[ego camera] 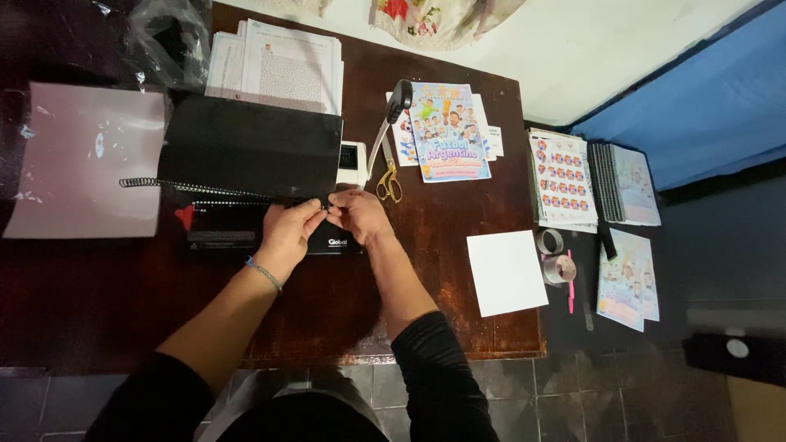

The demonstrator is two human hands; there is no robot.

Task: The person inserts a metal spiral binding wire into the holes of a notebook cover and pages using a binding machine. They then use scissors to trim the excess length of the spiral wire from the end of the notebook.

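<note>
**Spiral end pinched at the binding machine**

Both hands at frame centre: left hand [288, 231] and right hand [357, 214] pinching, apparently, the end of the spiral coil [205, 189] along the black cover [250, 146], resting on the binding machine [262, 233] for support. Scissors [389, 182] just right, within reach.

Whatever the left hand [288, 229] and right hand [358, 214] pinch between their fingertips is too small to tell. Beneath them, the binding machine [246, 233] is mostly hidden by the black cover [250, 147]. Far left, the plastic bag [168, 41] runs off the top edge.
</note>
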